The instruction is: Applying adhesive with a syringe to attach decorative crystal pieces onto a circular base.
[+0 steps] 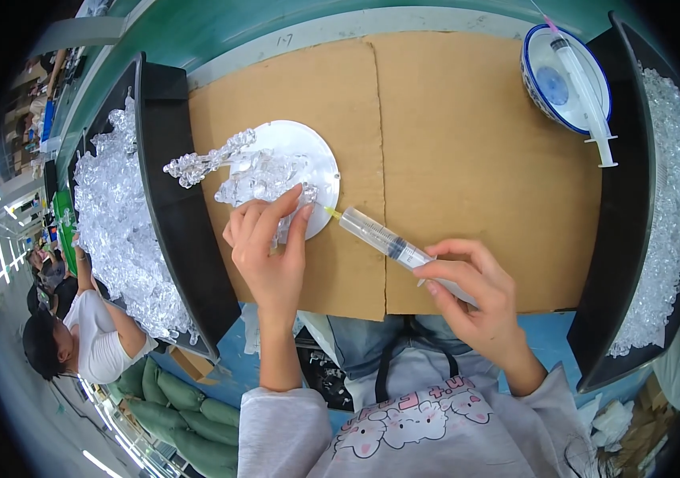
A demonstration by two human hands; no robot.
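Note:
My right hand (479, 291) grips a clear plastic syringe (370, 230) by its rear part, thumb and fingers around the barrel and plunger end. The syringe's yellow needle tip points left, toward the fingertips of my left hand (267, 253). Thumb and index finger of that hand pinch a small clear plastic piece (309, 193), partly covered by the fingers, over a round white disc (327, 169). Several branched, knobbly clear plastic pieces (264, 177) lie on the disc, one reaching past its left edge. Whether the needle touches the pinched piece, I cannot tell.
Cardboard (475, 171) covers the worktop. Black bins heaped with clear pieces stand left (166, 159) and right (623, 199). A blue-rimmed bowl (528, 76) at the back right holds bluish stuff, with a second syringe (583, 80) across it. Another person (101, 338) is at far left.

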